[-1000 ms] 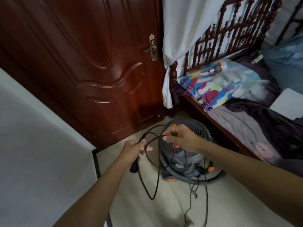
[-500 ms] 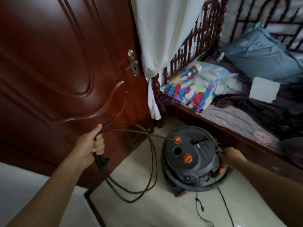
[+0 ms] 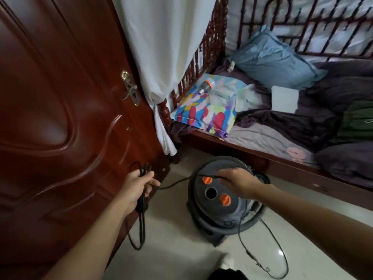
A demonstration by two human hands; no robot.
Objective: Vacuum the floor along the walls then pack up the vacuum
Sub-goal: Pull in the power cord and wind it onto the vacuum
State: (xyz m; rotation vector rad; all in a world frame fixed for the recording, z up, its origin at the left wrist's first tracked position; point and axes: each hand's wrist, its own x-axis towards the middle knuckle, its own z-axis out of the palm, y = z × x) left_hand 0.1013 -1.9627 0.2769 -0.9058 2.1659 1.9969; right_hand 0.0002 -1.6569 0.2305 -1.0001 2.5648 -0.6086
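Note:
A grey canister vacuum (image 3: 217,207) with two orange knobs stands on the pale floor beside the bed. Its dark hose (image 3: 254,218) rings the body. My left hand (image 3: 136,185) is shut on several coils of the black power cord (image 3: 141,229), and loops hang below my fist in front of the door. My right hand (image 3: 236,179) hovers over the vacuum's top and pinches a stretch of the same cord. Loose cord trails across the floor at the lower right.
A dark red wooden door (image 3: 60,118) with a brass handle (image 3: 130,88) fills the left. A white curtain (image 3: 161,57) hangs by the bed's carved wooden frame (image 3: 242,152). The bed holds a colourful cloth, a blue pillow and dark bedding. A white-socked foot shows at the bottom.
My right hand has come back from the vacuum's far side to its top, drawing cord toward the left. My left hand has shifted right with the coils.

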